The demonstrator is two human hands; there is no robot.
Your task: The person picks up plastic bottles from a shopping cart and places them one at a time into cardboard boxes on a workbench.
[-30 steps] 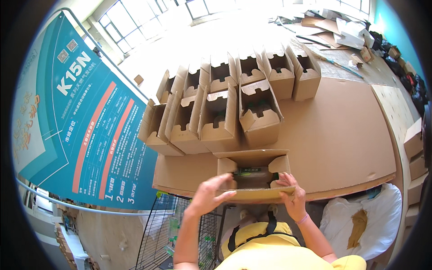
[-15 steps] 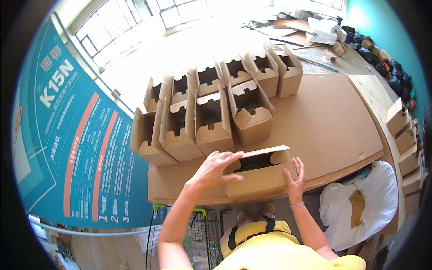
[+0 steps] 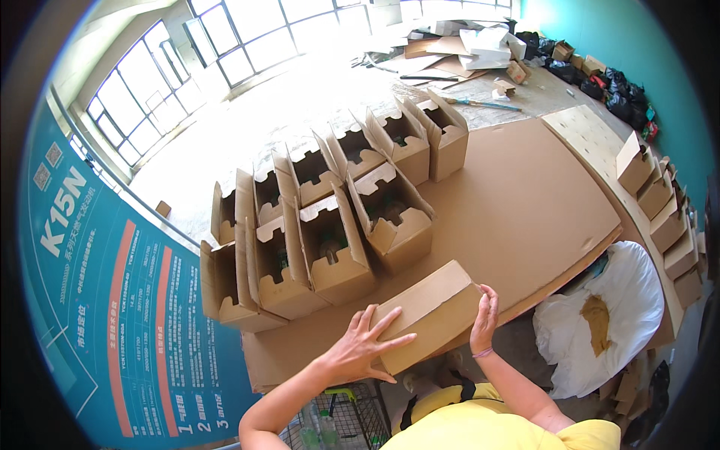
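Observation:
A closed brown cardboard box point(image 3: 429, 319) lies at the near edge of the cardboard-covered table point(image 3: 517, 187), turned at a slant with its right end farther back. My left hand point(image 3: 367, 346) rests on its left end, open, fingers spread over the cardboard. At the right end, my right hand point(image 3: 484, 321) is open, its fingers stretched up along the end's edge. Behind my left hand stand several open-topped boxes point(image 3: 337, 281) in two rows, flaps raised. Clear bottles point(image 3: 330, 247) show inside some of them.
A wire cart point(image 3: 352, 420) with bottles stands below the table's near edge. To the right are a white sack point(image 3: 600, 315) and a row of cardboard boxes point(image 3: 664, 214). A blue printed banner point(image 3: 142, 300) rises at left. Cardboard scraps point(image 3: 457, 52) and black bags point(image 3: 622, 97) lie far back.
The near box's raised flap is now down, and the box has turned so its right end points away. My left hand has spread over its left end. The view has shifted.

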